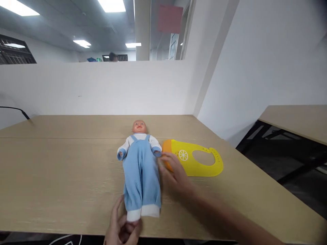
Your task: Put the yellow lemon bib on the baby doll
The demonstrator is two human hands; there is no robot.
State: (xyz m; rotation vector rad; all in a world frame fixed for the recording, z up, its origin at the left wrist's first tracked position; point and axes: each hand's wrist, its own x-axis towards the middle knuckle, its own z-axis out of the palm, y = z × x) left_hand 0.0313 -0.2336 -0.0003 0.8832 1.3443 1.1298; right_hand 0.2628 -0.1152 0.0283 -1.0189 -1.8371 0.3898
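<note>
A baby doll (141, 170) lies on its back on the table, head toward the wall. It wears light blue overalls with white leg cuffs and a white top with blue sleeve cuffs. At its lower end, my left hand (121, 226) has its fingers curled around the foot of one trouser leg. My right hand (175, 172), slightly blurred, is beside the doll's hip and sleeve cuff, fingers reaching toward it and apart. Behind that hand, a yellow silicone bib (201, 168) with an orange pocket and a white citrus-slice print lies flat, partly covered by my fingers.
The wooden table (63, 177) meets a low white wall (114, 88) with a window above it. A black cable (24, 114) comes in at the far left. Another table (298, 119) stands at the right, and a white cable (68, 238) hangs below the front edge.
</note>
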